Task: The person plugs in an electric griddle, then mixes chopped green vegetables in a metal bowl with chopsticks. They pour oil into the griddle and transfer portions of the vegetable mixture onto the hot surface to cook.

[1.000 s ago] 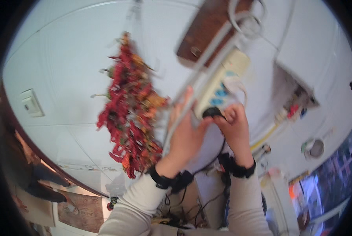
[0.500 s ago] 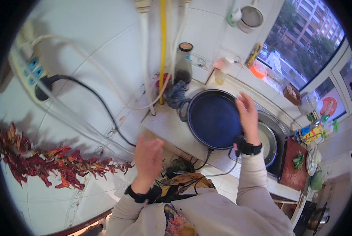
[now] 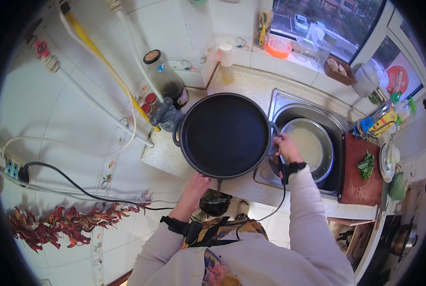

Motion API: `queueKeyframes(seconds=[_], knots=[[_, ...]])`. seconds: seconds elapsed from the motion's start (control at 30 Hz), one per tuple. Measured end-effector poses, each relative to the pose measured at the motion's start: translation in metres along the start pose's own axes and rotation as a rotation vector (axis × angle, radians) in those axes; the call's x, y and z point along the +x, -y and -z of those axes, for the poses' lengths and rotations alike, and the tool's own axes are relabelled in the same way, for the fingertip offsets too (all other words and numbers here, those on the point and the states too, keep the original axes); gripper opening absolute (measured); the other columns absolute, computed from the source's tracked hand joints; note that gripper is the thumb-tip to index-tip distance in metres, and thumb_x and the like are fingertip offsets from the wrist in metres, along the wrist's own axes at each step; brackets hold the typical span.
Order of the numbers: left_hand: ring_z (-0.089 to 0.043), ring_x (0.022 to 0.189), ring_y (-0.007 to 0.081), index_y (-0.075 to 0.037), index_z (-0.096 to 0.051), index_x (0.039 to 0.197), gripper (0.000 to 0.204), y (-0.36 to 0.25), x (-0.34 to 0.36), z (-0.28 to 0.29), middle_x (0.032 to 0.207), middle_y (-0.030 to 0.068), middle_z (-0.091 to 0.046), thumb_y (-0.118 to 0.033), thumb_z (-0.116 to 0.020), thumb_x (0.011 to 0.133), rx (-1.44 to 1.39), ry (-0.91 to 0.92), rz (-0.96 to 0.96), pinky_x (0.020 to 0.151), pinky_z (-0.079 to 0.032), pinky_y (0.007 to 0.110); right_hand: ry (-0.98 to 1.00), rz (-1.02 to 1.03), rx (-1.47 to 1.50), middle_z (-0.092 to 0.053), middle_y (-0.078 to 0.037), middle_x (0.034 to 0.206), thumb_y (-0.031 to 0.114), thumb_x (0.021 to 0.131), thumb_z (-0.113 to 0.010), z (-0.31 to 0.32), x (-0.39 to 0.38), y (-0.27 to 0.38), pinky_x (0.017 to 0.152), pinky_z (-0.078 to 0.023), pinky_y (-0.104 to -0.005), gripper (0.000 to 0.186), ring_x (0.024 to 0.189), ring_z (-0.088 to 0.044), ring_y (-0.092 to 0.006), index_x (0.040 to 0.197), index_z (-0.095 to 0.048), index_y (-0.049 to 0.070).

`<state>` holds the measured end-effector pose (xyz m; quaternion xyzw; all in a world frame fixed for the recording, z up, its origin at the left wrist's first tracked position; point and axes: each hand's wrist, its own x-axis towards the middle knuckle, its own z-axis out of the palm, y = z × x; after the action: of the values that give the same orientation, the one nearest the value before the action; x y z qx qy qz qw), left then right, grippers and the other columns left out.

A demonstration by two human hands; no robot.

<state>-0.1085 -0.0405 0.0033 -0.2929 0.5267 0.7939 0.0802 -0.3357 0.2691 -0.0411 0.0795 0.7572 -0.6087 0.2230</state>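
A round black pan (image 3: 226,136) with two loop handles sits on the speckled counter (image 3: 167,155) in front of me. My right hand (image 3: 288,148) is at the pan's right side, its fingers closed around the right handle (image 3: 273,129). A black cord (image 3: 283,198) hangs below that wrist. My left hand (image 3: 192,191) reaches to the pan's near left rim with its fingers stretched forward; the fingertips are at the rim and partly hidden. Right of the pan, a metal basin (image 3: 328,167) holding cloudy pale liquid stands in the steel sink (image 3: 275,107).
A dark-filled glass jar (image 3: 167,83) and a grey plastic bag (image 3: 165,117) crowd the pan's left. Behind it stands a bottle (image 3: 226,62). A red-brown cutting board (image 3: 353,190) bearing green leaves (image 3: 365,165) lies past the sink. Dried red chillies (image 3: 75,224) hang at left.
My right hand has come down from above the pan's right edge to its handle. My left hand has moved right, up to the near rim. The view has shifted.
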Motion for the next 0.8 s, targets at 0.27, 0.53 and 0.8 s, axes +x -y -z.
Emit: queueKeyframes(seconds=[0.27, 0.53, 0.8], knots=[[-0.054, 0.108, 0.0183, 0.007, -0.039, 0.131, 0.046, -0.050, 0.064, 0.052, 0.121, 0.0115, -0.055, -0.005, -0.050, 0.087, 0.145, -0.218, -0.242, 0.093, -0.041, 0.028, 0.470, -0.384, 0.472, -0.060, -0.009, 0.103, 0.021, 0.087, -0.063, -0.075, -0.165, -0.030, 0.074, -0.053, -0.0324, 0.034, 0.090, -0.062, -0.0210, 0.113, -0.051, 0.004], [-0.032, 0.131, 0.0353, 0.002, -0.035, 0.136, 0.059, -0.062, 0.080, 0.011, 0.141, 0.0218, -0.034, -0.025, -0.055, 0.088, 1.534, -0.249, -0.652, 0.106, -0.026, 0.049, 0.911, -0.425, 0.186, -0.060, -0.014, 0.115, 0.031, 0.095, -0.050, -0.138, -0.172, -0.043, 0.081, -0.051, -0.0330, 0.042, 0.099, -0.061, -0.0218, 0.123, -0.049, 0.000], [-0.015, 0.139, 0.0334, -0.012, -0.035, 0.140, 0.059, -0.028, 0.034, -0.053, 0.150, 0.0156, -0.019, -0.042, -0.050, 0.091, 1.761, 0.052, -0.531, 0.110, -0.014, 0.052, 0.736, -0.357, 0.158, -0.061, -0.011, 0.107, 0.024, 0.094, -0.051, -0.111, -0.161, -0.049, 0.080, -0.050, -0.0301, 0.032, 0.092, -0.060, -0.0177, 0.113, -0.052, -0.002]])
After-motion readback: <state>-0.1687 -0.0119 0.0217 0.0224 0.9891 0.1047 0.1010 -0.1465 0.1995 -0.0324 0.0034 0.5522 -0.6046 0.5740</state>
